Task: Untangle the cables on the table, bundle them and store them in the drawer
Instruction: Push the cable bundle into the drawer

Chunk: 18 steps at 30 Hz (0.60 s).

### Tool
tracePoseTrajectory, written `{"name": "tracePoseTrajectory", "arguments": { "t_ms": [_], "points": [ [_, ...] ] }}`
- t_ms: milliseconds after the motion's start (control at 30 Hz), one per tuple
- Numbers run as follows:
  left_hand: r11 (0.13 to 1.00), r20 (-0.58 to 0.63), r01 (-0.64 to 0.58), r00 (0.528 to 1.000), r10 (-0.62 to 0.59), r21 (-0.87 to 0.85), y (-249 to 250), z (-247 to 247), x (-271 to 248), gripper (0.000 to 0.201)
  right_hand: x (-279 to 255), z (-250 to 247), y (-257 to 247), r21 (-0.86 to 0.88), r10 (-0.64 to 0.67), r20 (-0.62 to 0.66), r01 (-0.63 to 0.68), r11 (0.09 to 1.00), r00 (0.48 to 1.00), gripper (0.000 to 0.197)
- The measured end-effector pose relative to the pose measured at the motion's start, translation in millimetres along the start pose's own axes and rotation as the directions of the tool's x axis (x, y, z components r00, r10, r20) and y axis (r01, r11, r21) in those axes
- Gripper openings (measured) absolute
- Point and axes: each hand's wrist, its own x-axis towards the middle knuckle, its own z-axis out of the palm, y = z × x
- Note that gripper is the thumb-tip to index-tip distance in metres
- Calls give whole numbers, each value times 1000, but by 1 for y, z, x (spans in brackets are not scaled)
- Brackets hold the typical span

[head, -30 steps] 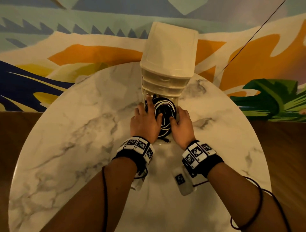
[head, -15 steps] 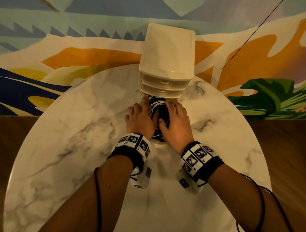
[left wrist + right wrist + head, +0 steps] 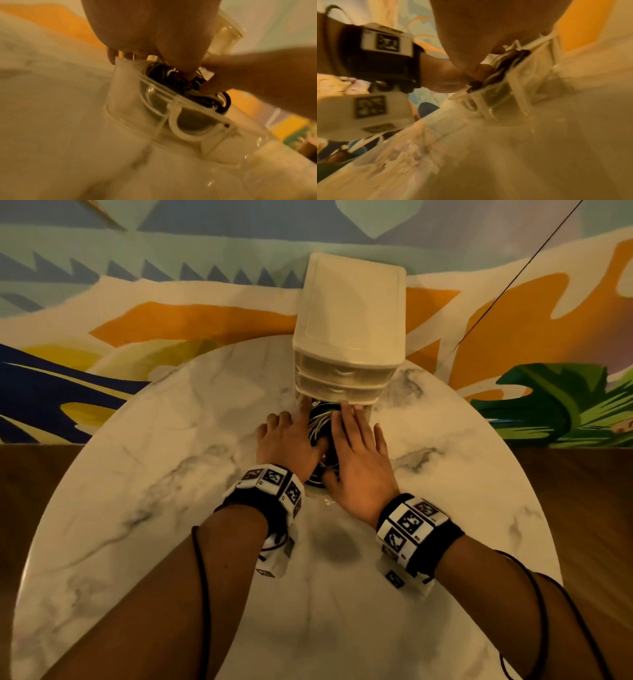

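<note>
- Nearest the wearer, two forearms reach forward over the marble table (image 3: 144, 508), each with a marker-covered wristband (image 3: 270, 484).
- Just beyond the wrists, the left hand (image 3: 287, 443) and right hand (image 3: 359, 460) lie side by side, palms down, over one coiled cable bundle (image 3: 320, 422), which shows dark with pale strands between them.
- Both hands' fingers are stretched fairly flat and press down on the coil rather than wrapping it; both thumbs touch it in the left wrist view.
- Directly under the palms, the bundle sits in one pulled-out clear drawer (image 3: 154, 108), its top loops standing proud of the rim.
- Neither hand is clearly nearer; the drawer's long axis runs straight away from the wearer, so closing it likely means a forward push once the coil is pressed below the rim.
- Farther on stands one cream drawer unit (image 3: 352, 309) with two closed drawers visible above the open one.
- Beyond it, a painted wall (image 3: 171, 313).
</note>
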Motion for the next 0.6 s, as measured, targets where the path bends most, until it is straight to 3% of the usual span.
{"name": "tracePoseTrajectory", "arguments": {
  "t_ms": [100,233,467,600],
  "points": [
    [992,3,-54,999,54,114,1,3,1,69,-8,-4,-6,-27,-60,103,63,998,993,100],
    [986,-42,-81,995,88,143,-1,7,0,66,-9,5,2,-78,-20,245,40,996,969,119],
    [974,-208,-163,959,194,159,-4,16,-8,54,-5,13,-1,-58,15,211,-3,998,977,108],
    [978,-205,-145,963,174,149,-4,14,-9,53,-6,13,-4,-67,16,201,-2,998,979,106]
  ]
}}
